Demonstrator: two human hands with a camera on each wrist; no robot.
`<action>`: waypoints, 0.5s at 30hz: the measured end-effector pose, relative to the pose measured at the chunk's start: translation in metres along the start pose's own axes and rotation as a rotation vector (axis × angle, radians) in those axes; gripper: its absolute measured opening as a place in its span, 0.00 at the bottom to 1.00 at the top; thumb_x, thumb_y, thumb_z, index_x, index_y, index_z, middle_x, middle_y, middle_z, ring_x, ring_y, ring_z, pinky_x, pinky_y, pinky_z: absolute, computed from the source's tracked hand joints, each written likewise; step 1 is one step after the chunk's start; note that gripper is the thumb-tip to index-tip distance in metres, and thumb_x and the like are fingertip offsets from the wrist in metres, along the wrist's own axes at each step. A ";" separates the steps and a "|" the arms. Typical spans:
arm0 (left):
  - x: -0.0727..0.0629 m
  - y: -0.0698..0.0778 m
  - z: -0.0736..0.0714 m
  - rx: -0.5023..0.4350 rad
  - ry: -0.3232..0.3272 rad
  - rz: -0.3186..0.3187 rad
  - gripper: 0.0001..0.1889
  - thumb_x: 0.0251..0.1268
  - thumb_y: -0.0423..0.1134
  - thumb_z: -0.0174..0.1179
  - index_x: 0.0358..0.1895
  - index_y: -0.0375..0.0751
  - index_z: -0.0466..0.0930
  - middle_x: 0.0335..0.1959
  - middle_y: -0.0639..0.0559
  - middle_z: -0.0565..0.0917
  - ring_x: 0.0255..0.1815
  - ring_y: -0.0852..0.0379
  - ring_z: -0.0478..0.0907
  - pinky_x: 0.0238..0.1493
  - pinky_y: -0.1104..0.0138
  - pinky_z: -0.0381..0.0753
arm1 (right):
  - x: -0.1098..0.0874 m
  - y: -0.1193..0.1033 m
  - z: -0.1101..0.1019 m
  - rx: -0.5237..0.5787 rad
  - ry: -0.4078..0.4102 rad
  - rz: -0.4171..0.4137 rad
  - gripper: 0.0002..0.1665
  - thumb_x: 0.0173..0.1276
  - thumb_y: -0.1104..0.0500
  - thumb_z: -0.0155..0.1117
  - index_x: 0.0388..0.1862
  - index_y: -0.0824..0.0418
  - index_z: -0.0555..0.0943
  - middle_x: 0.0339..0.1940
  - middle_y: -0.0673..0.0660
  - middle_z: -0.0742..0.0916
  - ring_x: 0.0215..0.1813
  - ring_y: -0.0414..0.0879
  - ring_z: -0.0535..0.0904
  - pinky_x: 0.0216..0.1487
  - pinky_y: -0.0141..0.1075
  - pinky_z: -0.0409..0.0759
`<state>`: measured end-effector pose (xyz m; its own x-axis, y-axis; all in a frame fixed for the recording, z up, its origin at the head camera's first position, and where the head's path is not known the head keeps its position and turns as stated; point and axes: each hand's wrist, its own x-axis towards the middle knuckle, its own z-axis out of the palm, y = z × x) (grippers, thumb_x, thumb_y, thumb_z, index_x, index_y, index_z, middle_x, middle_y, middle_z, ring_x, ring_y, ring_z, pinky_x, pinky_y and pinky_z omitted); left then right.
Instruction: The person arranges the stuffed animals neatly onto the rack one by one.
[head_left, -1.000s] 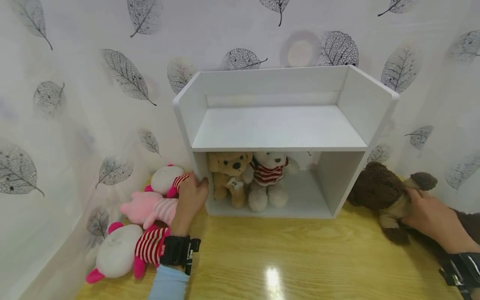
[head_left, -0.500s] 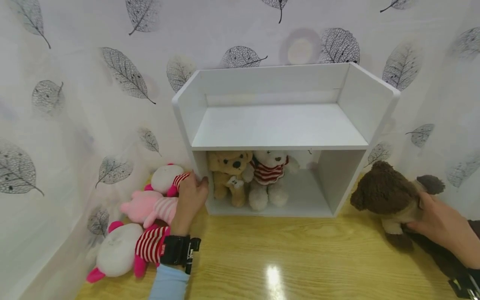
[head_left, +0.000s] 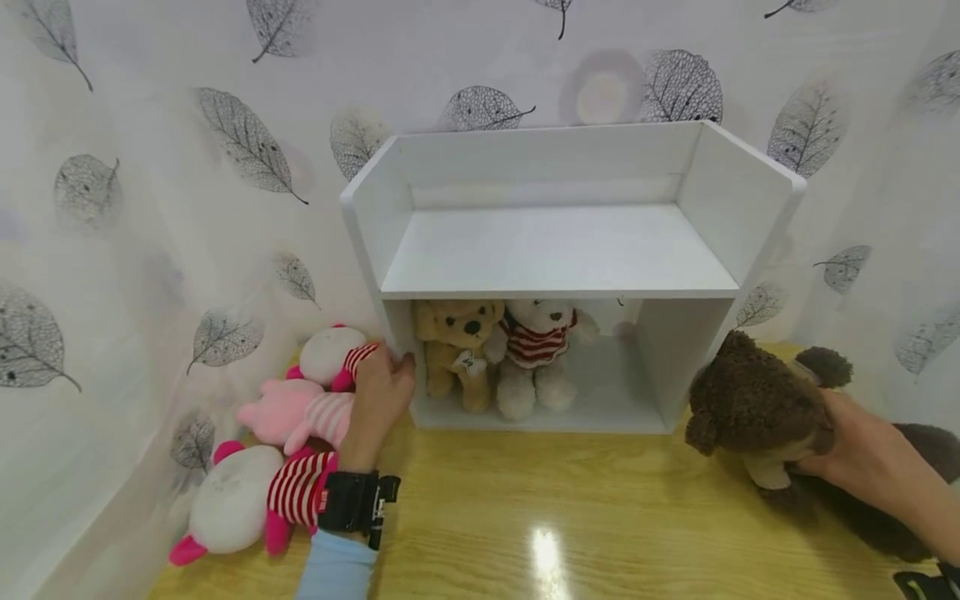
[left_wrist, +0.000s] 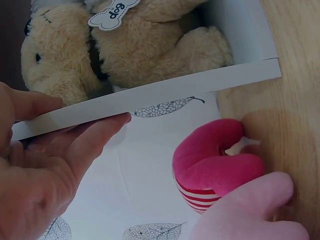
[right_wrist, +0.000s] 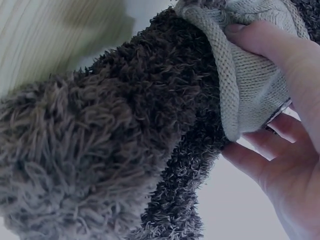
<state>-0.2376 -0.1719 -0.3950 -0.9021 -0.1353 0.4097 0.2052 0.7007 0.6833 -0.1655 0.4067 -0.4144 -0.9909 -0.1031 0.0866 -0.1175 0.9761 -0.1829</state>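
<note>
At the right of the head view my right hand [head_left: 862, 446] grips a brown plush bear [head_left: 753, 404] round its body. The right wrist view shows my thumb and fingers about its pale knitted sweater [right_wrist: 250, 70], with the shaggy dark legs [right_wrist: 85, 150] stretching away. My left hand [head_left: 381, 400] holds the left side panel of a white shelf unit [head_left: 562, 250]. In the left wrist view the thumb lies inside the panel [left_wrist: 150, 100] and the fingers outside. A tan plush dog [head_left: 456, 350] and a white plush toy [head_left: 536, 358] in a striped sweater sit in the lower compartment.
Several pink and white plush toys, including a pale pink one [head_left: 292, 412] and one in a red-striped top [head_left: 240, 500], lie left of the shelf. The wooden table [head_left: 540, 500] runs in front; a leaf-print sheet [head_left: 225, 183] hangs behind.
My right hand has shifted the brown bear, first slightly right, then back left and nearer to me, its head now beside the shelf's right side. My left hand stays on the panel.
</note>
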 end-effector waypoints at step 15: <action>0.001 -0.001 0.000 0.004 0.008 0.001 0.18 0.66 0.35 0.57 0.19 0.40 0.61 0.18 0.52 0.62 0.22 0.52 0.59 0.24 0.61 0.60 | -0.013 -0.019 0.003 0.025 -0.055 -0.039 0.67 0.40 0.60 0.86 0.71 0.86 0.56 0.60 0.89 0.71 0.51 0.83 0.76 0.42 0.63 0.80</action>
<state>-0.2389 -0.1727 -0.3952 -0.8989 -0.1405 0.4150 0.2042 0.7038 0.6805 -0.1504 0.3885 -0.4154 -0.9876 -0.1518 0.0404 -0.1568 0.9661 -0.2050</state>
